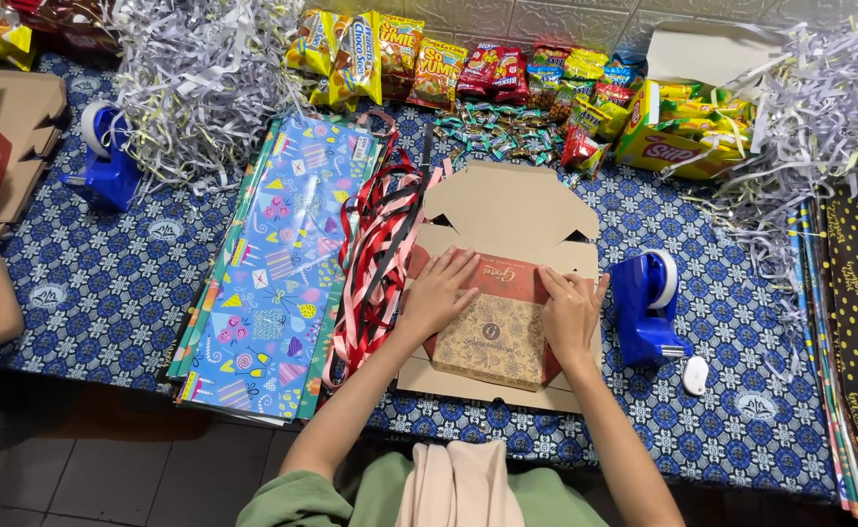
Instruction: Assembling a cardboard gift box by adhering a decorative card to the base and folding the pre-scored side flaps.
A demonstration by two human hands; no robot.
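Both hands — left hand [440, 291], right hand [570, 310] — flat on red-and-gold patterned box [495, 332], unfolded cardboard [507, 210]

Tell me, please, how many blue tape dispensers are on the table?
2. One blue tape dispenser stands just right of the right hand and the cardboard box. The other dispenser is far left, beside the shredded paper. Others may be hidden.

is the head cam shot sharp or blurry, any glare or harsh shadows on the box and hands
Head view: sharp across the table, with no motion blur on the left hand or right hand; lighting is even and soft, with only faint shadows beside the patterned box; slight sheen on the ribbons and snack packets, no blown-out glare; edges bow slightly from the wide lens.
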